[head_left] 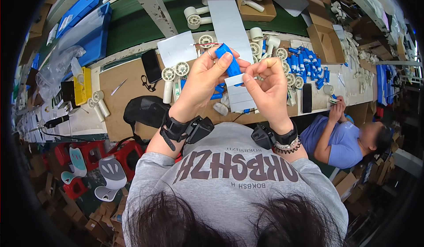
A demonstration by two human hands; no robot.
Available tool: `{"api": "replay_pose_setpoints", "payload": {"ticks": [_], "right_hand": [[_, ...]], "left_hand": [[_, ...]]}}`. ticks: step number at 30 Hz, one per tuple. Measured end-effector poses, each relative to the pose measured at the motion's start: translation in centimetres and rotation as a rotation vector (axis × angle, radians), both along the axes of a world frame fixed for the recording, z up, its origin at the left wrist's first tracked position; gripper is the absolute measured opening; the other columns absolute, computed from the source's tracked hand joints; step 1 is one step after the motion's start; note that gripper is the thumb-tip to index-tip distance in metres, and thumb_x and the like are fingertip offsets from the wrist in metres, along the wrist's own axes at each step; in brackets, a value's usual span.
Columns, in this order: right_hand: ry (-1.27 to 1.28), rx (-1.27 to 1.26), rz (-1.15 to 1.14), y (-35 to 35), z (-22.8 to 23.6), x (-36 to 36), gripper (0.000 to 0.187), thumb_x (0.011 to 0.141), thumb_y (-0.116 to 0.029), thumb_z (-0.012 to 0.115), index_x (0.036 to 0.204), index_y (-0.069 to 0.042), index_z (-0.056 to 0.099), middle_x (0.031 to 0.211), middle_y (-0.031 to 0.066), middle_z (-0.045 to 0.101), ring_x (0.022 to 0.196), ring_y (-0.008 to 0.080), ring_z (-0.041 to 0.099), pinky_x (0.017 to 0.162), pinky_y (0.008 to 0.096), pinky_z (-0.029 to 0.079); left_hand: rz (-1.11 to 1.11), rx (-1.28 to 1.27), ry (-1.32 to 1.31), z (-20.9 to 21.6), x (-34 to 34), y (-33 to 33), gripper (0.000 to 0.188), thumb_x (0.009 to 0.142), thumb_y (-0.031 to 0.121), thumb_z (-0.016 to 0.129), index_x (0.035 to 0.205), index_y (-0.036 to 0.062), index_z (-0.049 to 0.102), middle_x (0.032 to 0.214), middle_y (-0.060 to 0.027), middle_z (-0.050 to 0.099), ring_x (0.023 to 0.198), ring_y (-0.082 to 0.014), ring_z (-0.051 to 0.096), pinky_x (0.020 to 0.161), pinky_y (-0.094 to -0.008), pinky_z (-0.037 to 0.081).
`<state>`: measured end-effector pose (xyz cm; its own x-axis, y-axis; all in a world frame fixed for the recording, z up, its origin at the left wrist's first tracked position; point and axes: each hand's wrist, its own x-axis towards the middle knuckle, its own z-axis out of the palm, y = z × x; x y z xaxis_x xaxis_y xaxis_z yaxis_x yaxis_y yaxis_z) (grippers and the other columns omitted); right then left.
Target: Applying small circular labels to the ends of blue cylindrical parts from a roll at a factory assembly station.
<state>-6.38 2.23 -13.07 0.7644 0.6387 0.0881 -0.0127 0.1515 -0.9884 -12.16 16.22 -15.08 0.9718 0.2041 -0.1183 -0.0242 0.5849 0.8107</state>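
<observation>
Over the tabletop [358, 98], inward of its near edge: blue cylinder [232, 68], left hand [204, 76] grip closed round it; pale strip [233, 80], right hand [267, 86] pinching its end; step, apparently strip application; next move calls for alignment

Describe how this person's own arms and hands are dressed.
The left hand and right hand are ungloved, and grey sleeves end well short of the wrists. Each wrist has a black strap with a boxy black device; the right wrist also wears a dark, wavy bracelet.
</observation>
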Motion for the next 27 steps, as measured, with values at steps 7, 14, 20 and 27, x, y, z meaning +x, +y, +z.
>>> {"api": "replay_pose_setpoints", "payload": {"ticks": [7,14,20,27], "right_hand": [[-0.044,-0.044,0.005,0.08,-0.30,0.20,0.026,0.079,0.006,0.057,0.089,-0.007,0.036,0.086,0.0049,0.051,0.086,0.0092,0.052,0.071,0.0213,0.047],[-0.082,-0.068,0.011,0.16,-0.31,0.35,0.026,0.079,0.006,0.057,0.088,-0.006,0.036,0.086,0.0054,0.051,0.097,0.0150,0.054,0.074,0.0237,0.047],[-0.139,-0.073,-0.017,0.20,-0.41,0.16,0.026,0.079,0.006,0.057,0.088,-0.006,0.035,0.086,0.0061,0.052,0.097,0.0171,0.056,0.076,0.0252,0.047],[-0.166,-0.087,-0.030,0.20,-0.68,0.22,0.026,0.079,0.006,0.057,0.087,-0.006,0.035,0.087,0.0070,0.052,0.100,0.0193,0.056,0.075,0.0252,0.048]], "left_hand": [[0.001,-0.009,0.022,-0.15,-0.03,0.08,0.025,0.090,0.029,0.050,0.100,0.0056,0.051,0.094,-0.0103,0.062,0.087,-0.0140,0.060,0.072,-0.0253,0.048],[-0.007,0.035,0.038,-0.27,0.04,0.29,0.027,0.091,0.027,0.046,0.102,0.0033,0.050,0.096,-0.0150,0.062,0.092,-0.0199,0.060,0.081,-0.0318,0.048],[-0.009,0.037,0.034,-0.24,0.10,0.34,0.026,0.091,0.027,0.046,0.101,0.0034,0.051,0.096,-0.0150,0.062,0.092,-0.0195,0.060,0.081,-0.0317,0.048],[-0.009,0.033,0.032,-0.33,0.07,0.22,0.026,0.091,0.026,0.047,0.102,0.0031,0.050,0.098,-0.0153,0.061,0.092,-0.0198,0.060,0.081,-0.0320,0.048]]}}
